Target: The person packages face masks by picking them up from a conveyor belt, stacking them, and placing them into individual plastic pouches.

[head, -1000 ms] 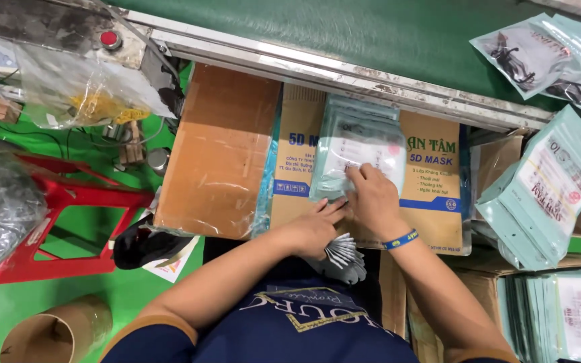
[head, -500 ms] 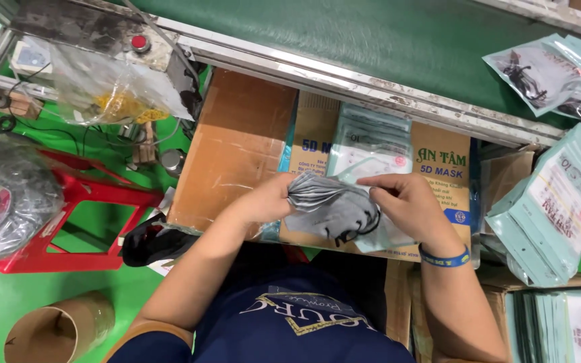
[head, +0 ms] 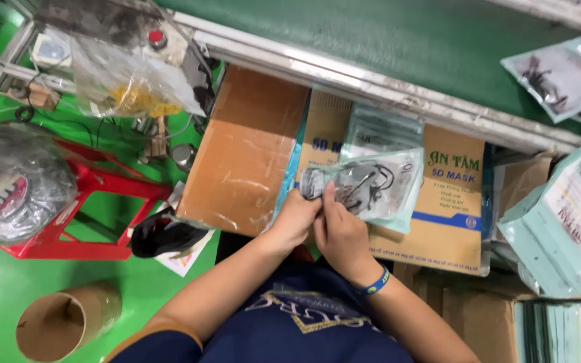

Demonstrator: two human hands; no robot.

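Note:
A clear plastic pouch (head: 378, 188) with dark face masks inside is held over a brown printed carton (head: 452, 215). My left hand (head: 295, 218) pinches the pouch's left end. My right hand (head: 341, 232), with a blue wristband, grips the same end from below, thumb up against the plastic. Another pale green pouch (head: 379, 133) lies flat on the carton just behind the held one.
A green conveyor belt (head: 398, 47) with a metal rail runs across the top, with filled pouches (head: 563, 74) on it at right. More pale green pouches (head: 566, 215) pile at right. A plain cardboard sheet (head: 247, 151), a red stool (head: 82, 195) and a cardboard tube (head: 62, 323) lie left.
My hands first pressed a flat pouch on the carton, then brought a bundle of dark masks together; now the masks sit inside a pouch held at its left end.

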